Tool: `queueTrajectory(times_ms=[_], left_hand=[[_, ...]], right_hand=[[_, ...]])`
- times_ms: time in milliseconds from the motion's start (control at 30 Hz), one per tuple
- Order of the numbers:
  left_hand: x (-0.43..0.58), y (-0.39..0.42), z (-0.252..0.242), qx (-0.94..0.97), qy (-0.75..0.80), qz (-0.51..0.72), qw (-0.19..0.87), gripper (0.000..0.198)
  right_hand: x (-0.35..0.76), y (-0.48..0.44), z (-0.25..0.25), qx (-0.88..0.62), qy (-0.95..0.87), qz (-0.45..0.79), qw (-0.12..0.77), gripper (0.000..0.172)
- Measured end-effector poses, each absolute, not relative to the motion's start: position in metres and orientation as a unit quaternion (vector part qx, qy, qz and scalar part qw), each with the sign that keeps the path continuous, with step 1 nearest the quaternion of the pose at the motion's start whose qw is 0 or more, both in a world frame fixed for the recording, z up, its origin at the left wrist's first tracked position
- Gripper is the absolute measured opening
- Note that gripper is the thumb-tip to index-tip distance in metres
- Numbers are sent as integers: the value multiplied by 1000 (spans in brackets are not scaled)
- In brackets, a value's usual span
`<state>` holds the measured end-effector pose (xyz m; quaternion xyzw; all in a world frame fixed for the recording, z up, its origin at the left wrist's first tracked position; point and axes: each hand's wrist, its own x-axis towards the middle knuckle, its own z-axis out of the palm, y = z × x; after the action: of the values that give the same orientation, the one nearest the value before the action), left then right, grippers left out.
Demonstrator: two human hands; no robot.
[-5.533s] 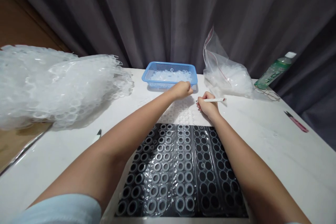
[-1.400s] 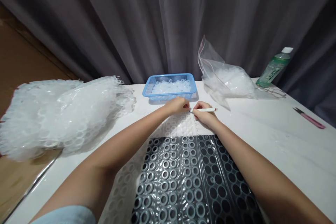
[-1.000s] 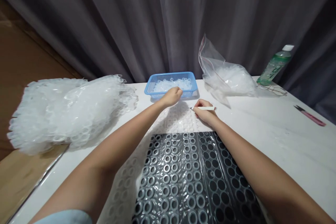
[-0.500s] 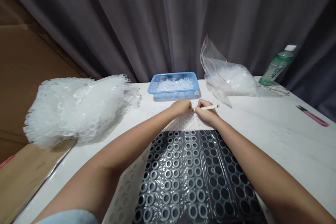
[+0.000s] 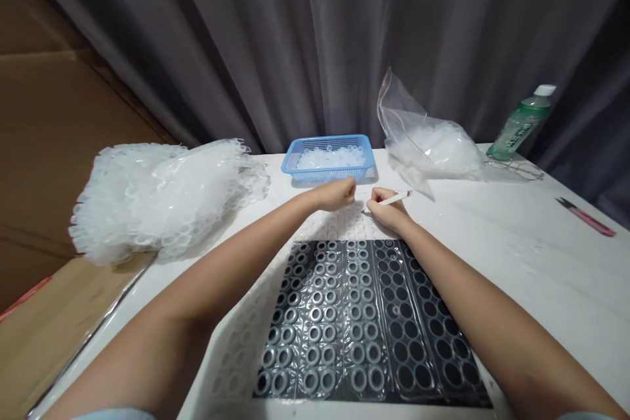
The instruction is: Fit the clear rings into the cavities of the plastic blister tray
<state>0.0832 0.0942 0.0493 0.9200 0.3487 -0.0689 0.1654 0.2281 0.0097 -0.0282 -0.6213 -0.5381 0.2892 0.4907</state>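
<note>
My left hand (image 5: 338,194) is curled closed just in front of the blue basket, and whatever its fingers hold, if anything, is hidden. To its right, my right hand (image 5: 386,210) grips a white pen-like tool (image 5: 396,198) with a thin dark tip pointing left. Both hands are above the far end of a clear plastic sheet (image 5: 339,226) with rows of round pockets. Its nearer part lies over a black panel (image 5: 296,394). Grey rings fill the pockets in the left and middle rows there; most pockets on the right show plain black.
The blue basket (image 5: 294,174) holds small translucent pieces. A pile of clear plastic strips (image 5: 162,200) lies left, beside cardboard (image 5: 93,295). To the right are a zip bag of translucent pieces (image 5: 438,151), a green-labelled bottle (image 5: 522,125) and pink-handled snips (image 5: 588,218).
My left hand has drawn slightly up and left, widening the gap to my right hand. My right hand stays nearly in place with the tool. The view has shifted a little.
</note>
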Motion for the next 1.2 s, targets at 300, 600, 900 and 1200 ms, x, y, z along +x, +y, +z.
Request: queueTrajectory(times_ms=[300,600,900,1200], left_hand=[[104,70,27,933,336,-85,101,18],[88,84,54,892,443,46,85,41],[84,50,34,923,372,-4,102,18],[94,41,23,914,386,-50,116,17]], right_hand=[[230,8,-26,-610,-578,280,463,14],[230,7,-25,-610,-568,284,474,13],[233,3,-30,-610,-545,320,479,12],[235,2,-26,-599,-588,308,448,15]])
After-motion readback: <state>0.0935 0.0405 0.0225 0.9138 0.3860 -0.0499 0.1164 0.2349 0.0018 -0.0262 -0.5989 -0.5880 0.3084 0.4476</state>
